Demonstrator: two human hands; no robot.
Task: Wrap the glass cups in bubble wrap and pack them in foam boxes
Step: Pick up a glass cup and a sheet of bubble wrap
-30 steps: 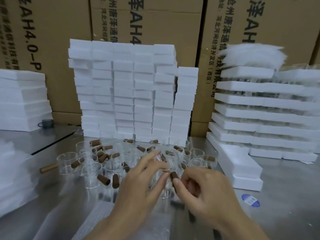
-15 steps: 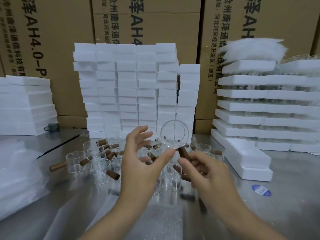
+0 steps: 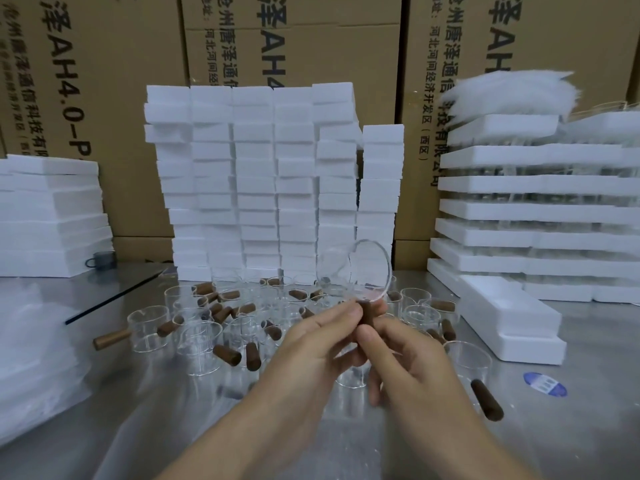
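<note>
Left hand [image 3: 311, 341] and right hand [image 3: 408, 362] pinch the brown wooden handle [image 3: 367, 315] of a clear glass cup [image 3: 356, 268], raised at 12 o'clock over the steel desk [image 3: 588, 427]; a firm grip should keep it off the clustered glass cups [image 3: 149, 327] below.

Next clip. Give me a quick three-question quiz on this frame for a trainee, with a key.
1. The left hand and right hand hold the raised glass cup by its: A) rim B) brown handle C) base
2. True or false: that cup is already covered in bubble wrap.
3. Fill in: the blue sticker lies on the ____.
Key: 1 B; 2 false; 3 table.
</note>
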